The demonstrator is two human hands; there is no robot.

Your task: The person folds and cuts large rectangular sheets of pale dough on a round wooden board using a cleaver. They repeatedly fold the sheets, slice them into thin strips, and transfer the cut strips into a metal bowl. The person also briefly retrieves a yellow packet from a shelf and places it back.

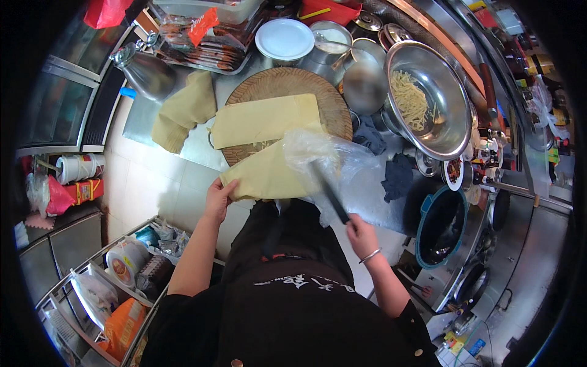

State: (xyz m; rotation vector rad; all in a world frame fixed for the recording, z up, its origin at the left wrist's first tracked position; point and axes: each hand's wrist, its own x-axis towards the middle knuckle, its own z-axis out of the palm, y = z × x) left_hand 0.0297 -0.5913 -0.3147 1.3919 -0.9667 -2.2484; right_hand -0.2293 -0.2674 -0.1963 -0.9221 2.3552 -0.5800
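My left hand (221,198) pinches the left end of a pale yellow sheet (266,176), likely tofu skin, which hangs over the counter's front edge. The sheet's right end lies under or inside a clear plastic bag (305,147). My right hand (362,236) is closed on a dark, slightly blurred knife (331,192), whose far end touches or overlaps the bag. Behind them, a stack of similar sheets (266,119) rests on a round wooden chopping board (275,82), with a few thin shreds near its front. Another folded sheet (188,110) lies on the counter to the left.
At the right stands a large steel bowl (442,96) holding pale shreds (409,101). Dark cloths (398,176) lie near a blue-rimmed basin (424,229). A steel flask (144,75), a tray of packets (206,50) and a white-lidded container (284,39) line the back.
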